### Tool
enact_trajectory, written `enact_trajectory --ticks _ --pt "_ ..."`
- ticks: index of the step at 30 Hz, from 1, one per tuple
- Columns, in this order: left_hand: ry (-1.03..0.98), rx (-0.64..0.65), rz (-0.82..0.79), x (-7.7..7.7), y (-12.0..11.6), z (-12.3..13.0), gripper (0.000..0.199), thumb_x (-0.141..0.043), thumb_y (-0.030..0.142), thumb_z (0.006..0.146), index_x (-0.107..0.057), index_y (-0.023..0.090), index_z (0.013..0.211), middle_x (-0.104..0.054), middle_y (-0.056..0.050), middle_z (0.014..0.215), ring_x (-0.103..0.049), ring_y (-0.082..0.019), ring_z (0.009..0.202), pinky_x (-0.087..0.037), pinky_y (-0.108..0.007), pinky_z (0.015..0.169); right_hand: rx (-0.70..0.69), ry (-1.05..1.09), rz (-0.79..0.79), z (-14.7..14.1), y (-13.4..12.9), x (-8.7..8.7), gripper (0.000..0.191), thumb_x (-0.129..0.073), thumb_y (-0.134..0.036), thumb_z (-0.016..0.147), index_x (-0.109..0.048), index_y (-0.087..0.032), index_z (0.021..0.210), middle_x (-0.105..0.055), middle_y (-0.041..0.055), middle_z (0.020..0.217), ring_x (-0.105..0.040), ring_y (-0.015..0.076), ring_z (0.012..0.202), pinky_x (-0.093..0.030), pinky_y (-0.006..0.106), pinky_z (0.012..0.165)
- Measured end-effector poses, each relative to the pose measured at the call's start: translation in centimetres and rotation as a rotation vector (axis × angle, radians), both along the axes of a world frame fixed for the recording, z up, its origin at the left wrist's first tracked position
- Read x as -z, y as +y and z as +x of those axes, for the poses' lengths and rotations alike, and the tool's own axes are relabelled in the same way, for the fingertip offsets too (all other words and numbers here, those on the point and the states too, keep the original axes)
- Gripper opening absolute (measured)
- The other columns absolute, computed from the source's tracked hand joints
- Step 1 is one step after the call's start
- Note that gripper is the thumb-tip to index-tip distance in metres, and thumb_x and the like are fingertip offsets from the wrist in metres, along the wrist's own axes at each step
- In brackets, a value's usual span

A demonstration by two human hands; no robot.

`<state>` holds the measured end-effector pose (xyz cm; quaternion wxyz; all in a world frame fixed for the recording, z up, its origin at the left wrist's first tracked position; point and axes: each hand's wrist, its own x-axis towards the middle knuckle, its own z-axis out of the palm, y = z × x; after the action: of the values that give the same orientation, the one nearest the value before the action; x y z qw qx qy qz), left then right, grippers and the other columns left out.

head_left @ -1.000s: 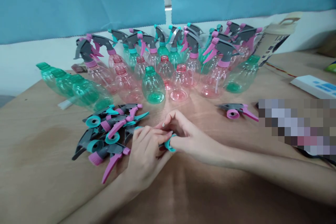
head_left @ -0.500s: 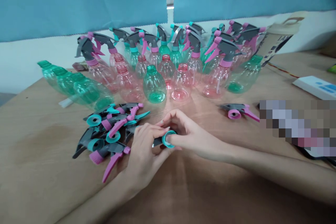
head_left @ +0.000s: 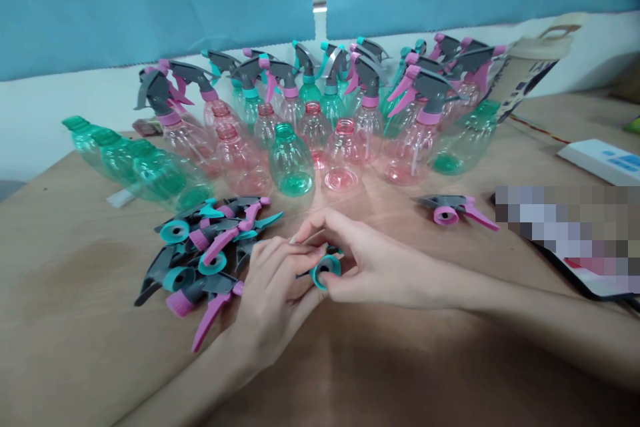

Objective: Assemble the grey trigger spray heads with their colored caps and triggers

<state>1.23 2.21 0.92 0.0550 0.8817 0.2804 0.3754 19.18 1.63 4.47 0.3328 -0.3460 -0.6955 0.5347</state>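
Note:
Both hands meet above the table around one spray nozzle head [head_left: 331, 265] with a teal collar, its open ring facing me. My left hand [head_left: 275, 287] is closed about its grey body, which the fingers mostly hide. My right hand [head_left: 353, 257] curls round it from the other side, with the thumb at the collar's lower rim. Beside my left hand lies a pile of loose trigger spray heads [head_left: 220, 233], grey with pink or teal parts. Another spray head [head_left: 445, 215] with a pink collar lies alone to the right.
Behind the hands stand several clear pink bottles [head_left: 341, 163] and green bottles [head_left: 291, 170] with open necks. Farther back, several bottles carry spray heads. Green bottles [head_left: 160, 170] cluster at left. A tall cup [head_left: 530, 70], a white box [head_left: 605, 160] and a blurred-out item [head_left: 570, 233] are at right.
The teal collar has turned slightly, and my right thumb has slid from across its opening to its lower edge. Both hands stay on the spray head. The view has shifted slightly.

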Motion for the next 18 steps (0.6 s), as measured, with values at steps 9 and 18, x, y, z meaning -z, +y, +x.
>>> enact_trajectory --ticks 9,18 --pt "0.096 0.063 0.045 -0.23 0.19 0.38 0.006 -0.050 0.021 0.089 -0.052 0.019 0.094 -0.067 -0.005 0.089 -0.061 -0.021 0.087 -0.040 -0.036 0.075 0.007 -0.092 0.174 -0.07 -0.35 -0.15 0.042 -0.049 -0.004 0.066 -0.045 -0.022 0.104 -0.053 0.0037 0.103 -0.054 0.0167 0.093 -0.047 0.032 0.077" --pt "0.139 0.116 0.085 0.14 0.02 0.74 0.006 -0.046 0.016 0.090 -0.051 0.015 0.090 -0.064 -0.005 0.084 -0.057 -0.020 0.085 -0.038 -0.036 0.077 0.022 -0.181 0.198 -0.40 -1.01 0.15 0.054 -0.048 -0.003 0.064 -0.041 -0.022 0.114 -0.057 0.0045 0.103 -0.058 0.0172 0.086 -0.049 0.033 0.075"
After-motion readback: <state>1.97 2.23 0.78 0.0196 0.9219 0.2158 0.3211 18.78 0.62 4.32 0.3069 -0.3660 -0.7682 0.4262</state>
